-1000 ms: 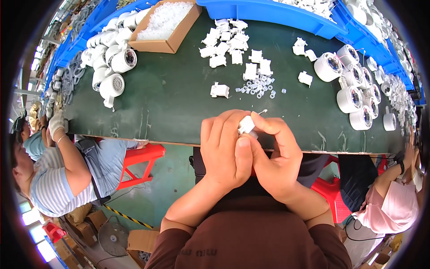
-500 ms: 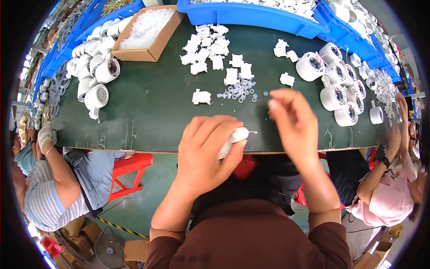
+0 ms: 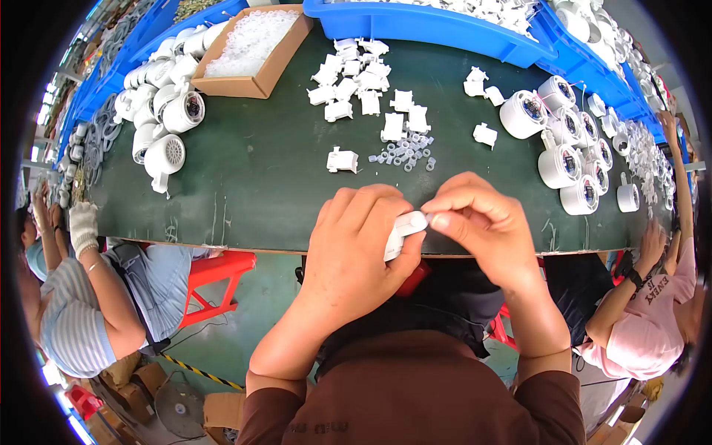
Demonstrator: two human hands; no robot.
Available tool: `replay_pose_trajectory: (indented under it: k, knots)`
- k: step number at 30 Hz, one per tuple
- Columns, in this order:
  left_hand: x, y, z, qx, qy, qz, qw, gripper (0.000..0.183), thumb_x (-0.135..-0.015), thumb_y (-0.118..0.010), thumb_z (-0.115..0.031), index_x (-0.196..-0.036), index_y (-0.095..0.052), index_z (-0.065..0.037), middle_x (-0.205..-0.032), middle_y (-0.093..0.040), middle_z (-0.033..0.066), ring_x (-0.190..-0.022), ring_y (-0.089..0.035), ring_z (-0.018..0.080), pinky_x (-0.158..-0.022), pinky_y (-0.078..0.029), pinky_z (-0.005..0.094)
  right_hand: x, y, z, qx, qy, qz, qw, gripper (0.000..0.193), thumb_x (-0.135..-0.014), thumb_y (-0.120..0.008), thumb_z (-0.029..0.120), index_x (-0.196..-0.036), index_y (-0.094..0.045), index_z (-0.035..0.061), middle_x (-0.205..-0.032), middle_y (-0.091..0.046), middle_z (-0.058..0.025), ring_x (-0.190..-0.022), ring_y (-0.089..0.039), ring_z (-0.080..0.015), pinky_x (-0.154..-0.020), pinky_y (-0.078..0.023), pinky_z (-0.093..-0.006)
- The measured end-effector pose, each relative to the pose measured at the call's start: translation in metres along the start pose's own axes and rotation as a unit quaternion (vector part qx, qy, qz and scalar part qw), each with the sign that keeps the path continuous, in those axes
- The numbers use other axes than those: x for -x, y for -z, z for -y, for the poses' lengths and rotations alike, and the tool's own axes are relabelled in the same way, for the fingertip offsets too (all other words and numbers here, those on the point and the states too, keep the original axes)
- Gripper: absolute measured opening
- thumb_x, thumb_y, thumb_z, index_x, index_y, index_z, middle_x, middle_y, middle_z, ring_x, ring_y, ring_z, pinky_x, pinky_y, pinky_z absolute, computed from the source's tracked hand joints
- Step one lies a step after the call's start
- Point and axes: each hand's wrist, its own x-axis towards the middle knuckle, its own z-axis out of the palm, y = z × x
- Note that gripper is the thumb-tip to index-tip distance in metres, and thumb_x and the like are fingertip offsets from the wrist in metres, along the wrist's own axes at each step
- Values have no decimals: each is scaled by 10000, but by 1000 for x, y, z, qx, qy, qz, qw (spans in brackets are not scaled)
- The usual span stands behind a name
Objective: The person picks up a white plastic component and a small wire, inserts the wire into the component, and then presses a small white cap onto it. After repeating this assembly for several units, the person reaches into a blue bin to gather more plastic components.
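It's a factory assembly workshop: the long dark-green worktop [image 3: 252, 170] is bordered, top of frame, by deep blue plastic bins [image 3: 445, 35] heaped with small white plastic parts [image 3: 460, 9]; at left, a red plastic stool [image 3: 222, 268] is occupied by a striped-topped co-worker [image 3: 93, 326].

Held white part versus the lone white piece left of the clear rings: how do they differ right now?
The held part is in the left hand, partly covered by its fingers; the lone piece lies on the table, in full view. The held part shows a rounded end toward the right hand; the lone piece looks boxy, with small projections. Both are white.
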Motion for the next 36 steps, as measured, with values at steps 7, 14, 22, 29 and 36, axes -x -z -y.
replay_pose_trajectory:
  k: [7,14,22,29,36]
  knots:
    - [-2,-10,4,-15,-44,-29,999,381,-732,-785,-69,-1047,-573,-78,-1069,-632,82,-892,-597,301,-764,-466,409,0,-6,0,-53,-56,-5,997,149,-942,-655,-50,-1078,-711,-26,-1128,-662,-105,-1052,-643,-164,-923,-534,-306]
    - [-1,-13,4,-33,-63,-40,997,438,-692,-797,-21,-1048,-550,-88,-1045,-638,80,-855,-597,297,-740,-446,398,-3,-12,-5,-114,-102,-17,988,101,-970,-648,12,-1063,-656,-25,-964,-685,-38,-889,-663,-94,-820,-546,-256]
    - [6,-20,7,-21,-69,-86,994,420,-693,-804,-23,-1030,-570,-110,-986,-651,61,-839,-594,285,-717,-442,393,4,-16,-5,-169,-125,-35,977,133,-989,-641,65,-1095,-670,-11,-1050,-686,-57,-977,-633,-109,-884,-526,-278]
    - [8,-16,9,5,-60,-87,994,366,-668,-822,-19,-955,-615,-114,-964,-662,49,-801,-595,258,-686,-442,380,10,-28,-11,-67,-83,-53,993,141,-1036,-576,99,-1108,-642,-3,-1050,-687,-51,-960,-617,-94,-875,-497,-264]
    - [11,-2,8,-4,-61,-67,996,323,-654,-831,-17,-895,-634,-104,-958,-661,44,-811,-608,263,-690,-456,373,4,-32,-3,-87,-149,-45,984,122,-1049,-536,73,-1086,-631,7,-1038,-674,-35,-987,-616,-68,-837,-495,-247]
